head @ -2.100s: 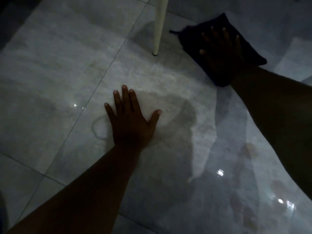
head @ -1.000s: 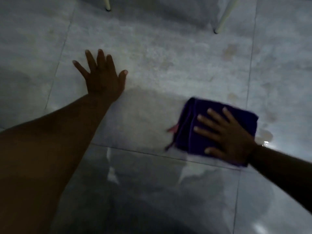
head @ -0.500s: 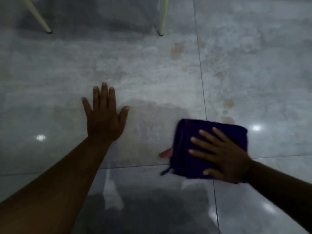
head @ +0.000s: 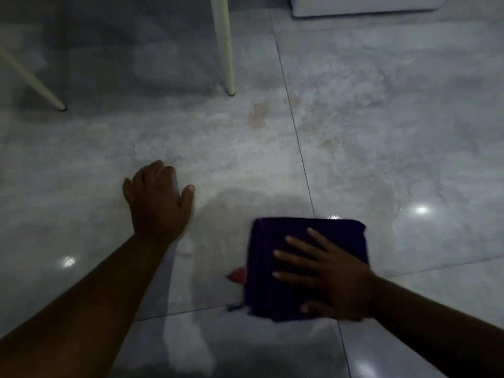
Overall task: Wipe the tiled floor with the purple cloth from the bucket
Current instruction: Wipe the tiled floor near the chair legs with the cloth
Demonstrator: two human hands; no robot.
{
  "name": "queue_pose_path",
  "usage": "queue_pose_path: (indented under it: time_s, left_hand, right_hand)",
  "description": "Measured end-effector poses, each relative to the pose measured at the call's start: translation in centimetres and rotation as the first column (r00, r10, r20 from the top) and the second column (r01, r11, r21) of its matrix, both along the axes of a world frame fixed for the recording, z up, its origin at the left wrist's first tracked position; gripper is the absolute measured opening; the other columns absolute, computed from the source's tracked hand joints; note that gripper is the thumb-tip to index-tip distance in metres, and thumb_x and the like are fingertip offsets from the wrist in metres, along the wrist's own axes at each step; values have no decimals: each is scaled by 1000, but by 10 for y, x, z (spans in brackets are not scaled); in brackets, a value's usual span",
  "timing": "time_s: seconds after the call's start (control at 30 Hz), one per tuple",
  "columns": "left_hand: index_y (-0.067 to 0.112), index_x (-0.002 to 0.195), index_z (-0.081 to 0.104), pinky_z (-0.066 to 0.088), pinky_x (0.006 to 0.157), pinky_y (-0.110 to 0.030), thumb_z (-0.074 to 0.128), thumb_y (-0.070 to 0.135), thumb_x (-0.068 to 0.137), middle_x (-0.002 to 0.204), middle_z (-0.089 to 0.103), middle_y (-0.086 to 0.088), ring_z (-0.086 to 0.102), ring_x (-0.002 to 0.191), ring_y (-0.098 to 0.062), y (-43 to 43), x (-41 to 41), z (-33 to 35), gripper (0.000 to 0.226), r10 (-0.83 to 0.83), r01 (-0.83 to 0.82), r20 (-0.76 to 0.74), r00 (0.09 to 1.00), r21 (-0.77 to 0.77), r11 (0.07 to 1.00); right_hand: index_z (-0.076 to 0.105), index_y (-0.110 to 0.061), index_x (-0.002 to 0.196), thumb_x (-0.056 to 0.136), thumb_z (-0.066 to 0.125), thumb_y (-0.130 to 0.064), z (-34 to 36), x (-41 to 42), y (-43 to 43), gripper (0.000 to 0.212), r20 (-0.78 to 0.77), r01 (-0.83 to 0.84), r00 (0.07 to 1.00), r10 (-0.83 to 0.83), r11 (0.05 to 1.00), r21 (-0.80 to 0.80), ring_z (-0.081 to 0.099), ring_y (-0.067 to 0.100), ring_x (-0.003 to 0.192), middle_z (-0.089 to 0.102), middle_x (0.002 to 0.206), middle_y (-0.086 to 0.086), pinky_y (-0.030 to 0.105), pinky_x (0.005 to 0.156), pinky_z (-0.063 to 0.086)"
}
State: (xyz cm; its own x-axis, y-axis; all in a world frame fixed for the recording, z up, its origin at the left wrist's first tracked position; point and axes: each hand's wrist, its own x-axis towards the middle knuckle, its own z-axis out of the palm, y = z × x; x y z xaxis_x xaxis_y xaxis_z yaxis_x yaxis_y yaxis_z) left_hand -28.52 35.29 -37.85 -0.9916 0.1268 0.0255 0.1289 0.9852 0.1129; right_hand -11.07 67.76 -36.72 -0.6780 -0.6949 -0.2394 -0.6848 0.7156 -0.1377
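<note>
The folded purple cloth [head: 275, 241] lies flat on the grey tiled floor [head: 395, 126], low and right of centre, over a tile joint. My right hand [head: 335, 279] presses down on it with fingers spread, covering its near right part. A small pink tag [head: 238, 275] sticks out at the cloth's left edge. My left hand [head: 156, 205] rests on the bare tile to the left of the cloth, fingers bent and thumb out, holding nothing. The floor around the cloth looks wet and shiny. No bucket is in view.
Two cream furniture legs stand on the floor beyond my hands, one upright [head: 226, 50] and one slanted at the far left [head: 30, 77]. A white object [head: 368, 5] sits at the top right edge. Brownish stains [head: 257, 115] mark the tile near the upright leg.
My right hand has drawn the cloth from beside the furniture leg back towards me. My left hand's fingers, flat and spread before, are now bent. The view has shifted.
</note>
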Motion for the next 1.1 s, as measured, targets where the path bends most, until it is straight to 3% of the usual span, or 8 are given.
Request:
queue_pose_path:
  time_s: [0.1,0.23,0.4,0.57,0.63,0.8,0.93,1.1]
  left_hand:
    - [13,151,32,10,121,-62,36,56,94,165,19,-16,15,152,-38,26,-28,-2,72,-43,36,123,992,61,997]
    - [26,159,0,-1,121,-65,15,65,96,169,-8,-5,-9,156,-29,42,-36,-18,75,-120,124,183,976,-7,992]
    - [27,159,2,3,121,-64,10,65,96,169,-5,-4,-6,156,-29,45,-34,-19,74,-105,117,181,978,-62,991]
    - [20,159,16,8,120,-66,17,52,100,168,7,-10,4,156,-32,42,-31,-19,67,-151,159,136,979,-52,986]
    - [20,158,17,7,120,-65,20,50,101,168,8,-9,4,156,-32,43,-31,-18,65,-141,147,140,980,-33,989]
    - [22,159,15,7,121,-65,21,53,100,169,6,-8,3,156,-31,46,-31,-16,66,-128,130,151,980,-5,991]
    - [23,159,13,5,121,-64,20,54,99,169,4,-7,0,156,-30,45,-33,-16,67,-130,131,156,979,3,991]
    - [16,158,15,7,121,-64,23,52,98,168,10,-9,5,156,-30,44,-34,-16,71,-125,123,160,979,20,992]
  right_hand:
    - [24,-35,155,91,41,-67,1,-15,69,73,-25,142,990,-141,987,71,16,32,153,25,164,1,58,122,9]
    - [11,-33,157,94,26,-66,0,-94,96,72,-67,356,934,-350,926,126,10,34,153,15,166,6,62,118,17]
    - [10,-33,158,94,16,-70,-9,-181,16,74,-137,440,893,-429,896,66,2,34,154,4,168,3,64,119,10]
    - [18,-35,157,98,29,-63,-15,-139,-21,66,-80,36,996,-35,999,8,2,32,154,10,167,0,59,122,3]
    - [24,-36,155,98,32,-63,-10,-136,13,64,-71,-1,997,2,1000,5,7,31,154,16,166,-2,58,122,8]
    - [12,-36,156,95,18,-65,-10,-203,85,67,-89,331,941,-325,941,66,12,35,153,13,166,2,60,120,14]
    - [5,-40,156,93,10,-69,-13,-281,41,70,-118,481,872,-475,876,35,0,32,154,2,168,0,59,122,1]
    - [20,-40,155,97,23,-64,-19,-259,-45,63,-136,160,978,-157,987,15,6,34,154,12,167,-1,62,120,3]
